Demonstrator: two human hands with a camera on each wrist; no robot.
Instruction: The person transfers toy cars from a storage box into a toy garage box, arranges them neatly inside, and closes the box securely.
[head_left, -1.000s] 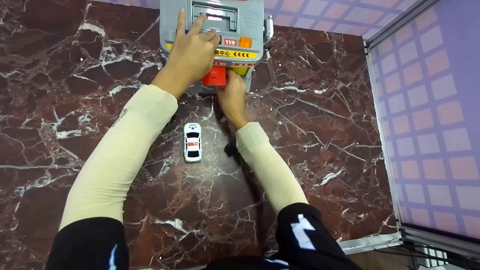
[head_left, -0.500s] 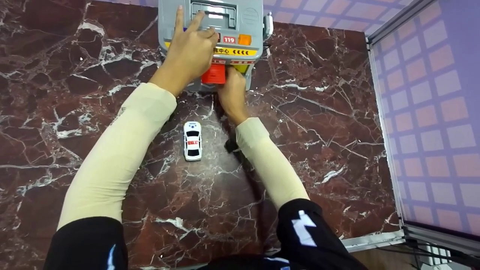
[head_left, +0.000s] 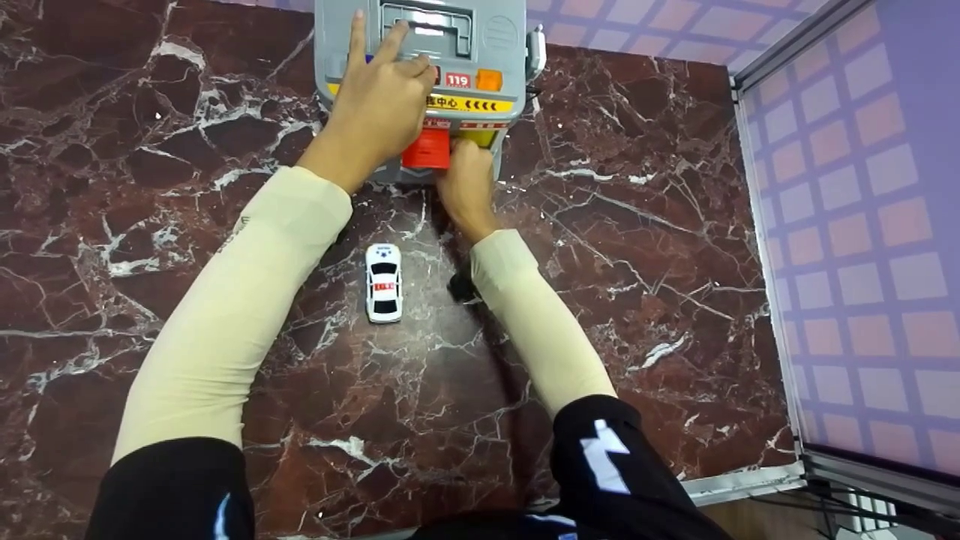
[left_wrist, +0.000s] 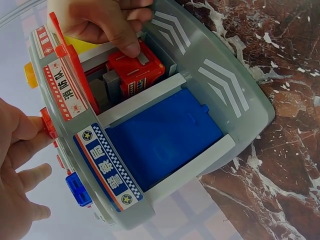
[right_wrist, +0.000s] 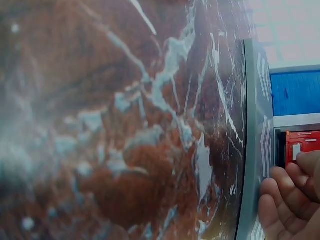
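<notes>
The left hand [head_left: 379, 101] rests flat-fingered on a toy garage [head_left: 480, 45] while the right hand [head_left: 466, 184] pinches a red truck [left_wrist: 135, 67] inside, on a marble worktop [head_left: 637, 247].

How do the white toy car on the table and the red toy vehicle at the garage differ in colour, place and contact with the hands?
The white car is white with a red stripe; the red vehicle is red all over. The white car lies out on the marble table, between the forearms; the red vehicle sits in a bay of the grey toy garage. No hand touches the white car; the right hand has its fingers on the red vehicle. Both are small toy vehicles.
</notes>
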